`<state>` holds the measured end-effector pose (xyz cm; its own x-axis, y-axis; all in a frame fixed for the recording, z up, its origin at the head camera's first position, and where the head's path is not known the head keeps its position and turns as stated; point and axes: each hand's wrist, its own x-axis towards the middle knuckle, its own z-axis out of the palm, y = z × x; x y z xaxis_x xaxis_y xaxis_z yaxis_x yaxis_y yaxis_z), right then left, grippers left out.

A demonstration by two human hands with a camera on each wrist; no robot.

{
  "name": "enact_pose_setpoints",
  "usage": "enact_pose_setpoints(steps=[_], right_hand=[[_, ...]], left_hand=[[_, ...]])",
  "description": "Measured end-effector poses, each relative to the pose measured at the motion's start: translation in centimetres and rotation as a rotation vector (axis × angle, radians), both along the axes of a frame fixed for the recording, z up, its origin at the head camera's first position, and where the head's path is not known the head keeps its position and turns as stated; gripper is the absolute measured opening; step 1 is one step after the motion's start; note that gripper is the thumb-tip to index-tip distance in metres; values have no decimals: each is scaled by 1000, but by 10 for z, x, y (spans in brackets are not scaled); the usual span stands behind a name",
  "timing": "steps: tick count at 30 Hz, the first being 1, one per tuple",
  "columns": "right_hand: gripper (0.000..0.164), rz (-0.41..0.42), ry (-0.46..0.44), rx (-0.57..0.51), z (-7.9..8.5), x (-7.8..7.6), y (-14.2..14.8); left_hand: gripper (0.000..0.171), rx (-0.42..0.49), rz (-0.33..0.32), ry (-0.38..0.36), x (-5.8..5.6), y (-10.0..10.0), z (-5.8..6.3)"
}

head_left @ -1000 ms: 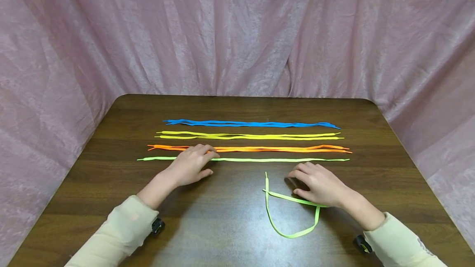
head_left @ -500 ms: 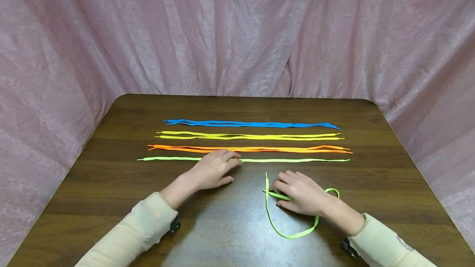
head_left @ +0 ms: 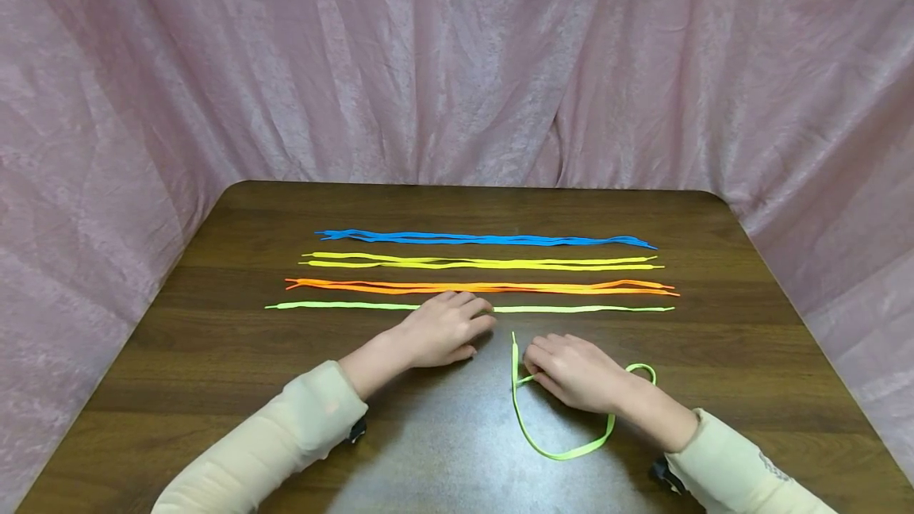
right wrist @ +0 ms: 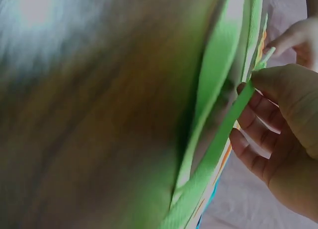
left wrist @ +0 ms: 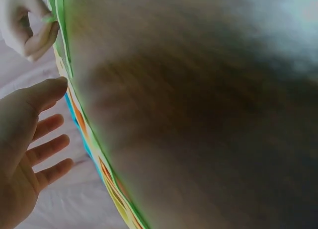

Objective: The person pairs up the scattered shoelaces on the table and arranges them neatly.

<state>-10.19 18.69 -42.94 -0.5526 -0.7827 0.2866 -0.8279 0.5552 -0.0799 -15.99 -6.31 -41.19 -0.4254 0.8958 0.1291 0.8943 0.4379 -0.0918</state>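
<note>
A loose light-green shoelace (head_left: pixel 562 457) lies in an uneven loop on the near right of the table. My right hand (head_left: pixel 577 372) is over it, pinching the lace close to one tip between thumb and index finger, as the right wrist view shows with the green lace (right wrist: pixel 218 139) running down from the fingertips. My left hand (head_left: pixel 446 331) reaches over a second light-green shoelace (head_left: pixel 343 305), stretched straight across the table, and hides part of it. In the left wrist view the left fingers (left wrist: pixel 49 152) are spread loosely with nothing between them.
Beyond the straight green lace, pairs of laces lie in parallel rows: orange laces (head_left: pixel 557 288), yellow laces (head_left: pixel 428 263) and blue laces (head_left: pixel 464 240). The brown wooden table (head_left: pixel 214 387) is backed by a pink curtain (head_left: pixel 457 62).
My left hand has slid right along the straight green lace. The right hand has moved left and down to the loose lace's end and now pinches it.
</note>
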Motion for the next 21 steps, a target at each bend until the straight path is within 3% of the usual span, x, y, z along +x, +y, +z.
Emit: enact_pose_setpoints(steps=[11, 21], right_hand=[[18, -108, 13, -110, 16, -14, 25], [18, -188, -35, -104, 23, -19, 41]], left_hand=[[46, -113, -79, 113, 12, 25, 5], [27, -211, -127, 139, 22, 47, 4]])
